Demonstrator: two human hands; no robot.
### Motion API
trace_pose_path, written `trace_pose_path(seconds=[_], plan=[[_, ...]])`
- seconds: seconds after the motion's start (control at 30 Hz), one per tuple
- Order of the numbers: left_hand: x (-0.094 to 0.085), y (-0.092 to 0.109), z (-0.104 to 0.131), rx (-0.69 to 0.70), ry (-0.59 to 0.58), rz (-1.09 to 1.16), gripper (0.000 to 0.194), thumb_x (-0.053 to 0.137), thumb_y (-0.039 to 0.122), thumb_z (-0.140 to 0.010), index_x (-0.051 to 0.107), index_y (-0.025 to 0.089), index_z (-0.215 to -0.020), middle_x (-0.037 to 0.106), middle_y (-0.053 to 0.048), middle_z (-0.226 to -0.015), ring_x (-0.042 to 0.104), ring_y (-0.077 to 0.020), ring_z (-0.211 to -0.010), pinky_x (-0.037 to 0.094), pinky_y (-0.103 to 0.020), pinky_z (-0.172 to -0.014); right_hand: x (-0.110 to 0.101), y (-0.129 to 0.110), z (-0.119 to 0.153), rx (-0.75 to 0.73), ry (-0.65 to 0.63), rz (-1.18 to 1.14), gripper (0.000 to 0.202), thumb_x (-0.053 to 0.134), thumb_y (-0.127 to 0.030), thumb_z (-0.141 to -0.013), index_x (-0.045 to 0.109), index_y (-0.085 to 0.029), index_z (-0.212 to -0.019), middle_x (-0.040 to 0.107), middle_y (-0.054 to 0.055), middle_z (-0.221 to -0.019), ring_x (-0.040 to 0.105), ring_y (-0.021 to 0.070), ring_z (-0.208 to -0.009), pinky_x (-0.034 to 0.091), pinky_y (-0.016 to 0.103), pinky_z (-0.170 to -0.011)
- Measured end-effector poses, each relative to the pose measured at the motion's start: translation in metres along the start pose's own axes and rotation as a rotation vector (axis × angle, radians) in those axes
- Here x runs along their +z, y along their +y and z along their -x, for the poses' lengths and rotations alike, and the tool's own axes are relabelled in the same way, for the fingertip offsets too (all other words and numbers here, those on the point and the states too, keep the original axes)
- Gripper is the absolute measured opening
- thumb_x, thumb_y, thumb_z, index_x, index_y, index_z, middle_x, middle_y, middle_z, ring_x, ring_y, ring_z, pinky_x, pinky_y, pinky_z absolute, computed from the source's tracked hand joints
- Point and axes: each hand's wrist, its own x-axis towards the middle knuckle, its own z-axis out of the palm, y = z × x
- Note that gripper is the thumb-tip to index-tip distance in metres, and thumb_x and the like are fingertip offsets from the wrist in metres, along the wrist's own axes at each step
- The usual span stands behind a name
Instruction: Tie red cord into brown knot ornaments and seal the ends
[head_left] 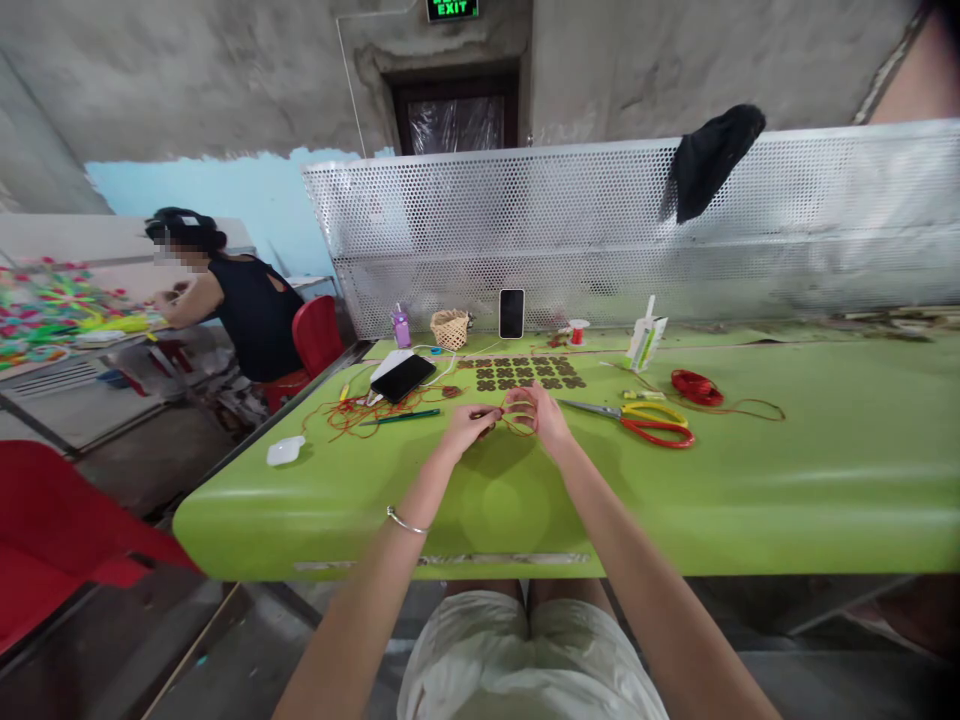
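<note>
Two Hands Working One Red Cord Over a Green Table

We are holding one thin red cord (516, 431) between our two hands, low above the front middle of the green table (787, 480). Our left hand (471, 425) is pinching it, fingertips together; our right hand (543, 412) is curving its fingers around the loop, but we cannot tell whether they are closing on it. The cord is looking slender and bending into an open loop.

Beyond our hands, brown flower-shaped pieces (523, 373) are lying in about three rows, too small for us to count surely. To the right, one pair of scissors (637, 418) is showing one yellow and one red handle, with one red coil (697, 388) lying behind. To the left, one green pen (403, 417) is resting near a loose red tangle (352, 415), one flat phone (403, 379) and one white case (286, 451).

Along the back, one upright phone (511, 314), one woven basket (450, 329), one purple bottle (401, 327), one red spool (577, 333) and one carton (645, 342) are standing. The carton's print is staying unreadable to us. We are reading "EXIT" on one green-lit sign (452, 9). One other person (251, 305) is sitting at the left.
</note>
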Motion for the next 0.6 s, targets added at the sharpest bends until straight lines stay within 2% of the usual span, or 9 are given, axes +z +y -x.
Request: trace_pose_path(seconds=[0.07,0.13,0.2,0.27,0.43,0.6], plan=[[0.0,0.0,-0.001,-0.011,0.014,0.007,0.032,0.07,0.041,-0.066,0.071,0.011,-0.079,0.049,0.004,-0.046,0.039,-0.0071,-0.041,0.03,-0.02,-0.039,-0.003,0.004,-0.002,-0.019,0.095,0.118,0.041,0.031,-0.049,-0.085,0.061,-0.021,-0.083,0.062,0.01,-0.085,0.06,0.0222,-0.075,0.048,0.035,-0.062],[-0.001,-0.001,-0.001,-0.024,0.024,0.014,0.032,0.07,0.041,-0.065,0.071,0.012,-0.078,0.049,0.003,-0.046,0.039,-0.0073,-0.041,0.029,-0.02,-0.04,-0.006,0.006,-0.002,-0.067,0.219,0.245,0.028,0.044,-0.043,-0.081,0.06,-0.022,-0.09,0.059,0.011,-0.092,0.055,0.0259,-0.085,0.045,0.04,-0.07],[-0.002,-0.002,-0.002,-0.035,0.031,0.024,0.033,0.07,0.042,-0.065,0.07,0.012,-0.078,0.05,0.003,-0.047,0.039,-0.0073,-0.041,0.029,-0.021,-0.04,-0.008,0.004,0.001,-0.145,0.324,0.357,0.028,0.053,-0.037,-0.076,0.057,-0.022,-0.1,0.053,0.013,-0.104,0.047,0.0297,-0.099,0.039,0.045,-0.081],[-0.002,-0.002,-0.003,-0.039,0.039,0.036,0.034,0.07,0.043,-0.065,0.07,0.012,-0.079,0.049,0.003,-0.047,0.039,-0.0072,-0.041,0.029,-0.021,-0.041,-0.007,-0.001,0.005,-0.233,0.358,0.445,0.029,0.055,-0.033,-0.076,0.057,-0.022,-0.102,0.049,0.014,-0.109,0.041,0.0308,-0.105,0.033,0.047,-0.088],[-0.002,-0.001,-0.004,-0.035,0.043,0.054,0.037,0.071,0.045,-0.063,0.069,0.011,-0.079,0.046,0.005,-0.046,0.036,-0.007,-0.041,0.027,-0.022,-0.042,0.0,-0.009,0.01,-0.388,0.192,0.573,0.009,0.059,-0.029,-0.074,0.066,-0.022,-0.077,0.054,0.006,-0.08,0.048,0.0235,-0.082,0.036,0.041,-0.084],[-0.002,0.0,-0.002,-0.03,0.033,0.05,0.037,0.07,0.044,-0.064,0.069,0.011,-0.078,0.045,0.004,-0.046,0.036,-0.007,-0.041,0.026,-0.022,-0.041,0.001,-0.007,0.009,-0.423,0.098,0.595,0.009,0.06,-0.027,-0.074,0.068,-0.022,-0.076,0.056,0.004,-0.075,0.05,0.0201,-0.073,0.041,0.035,-0.075]])
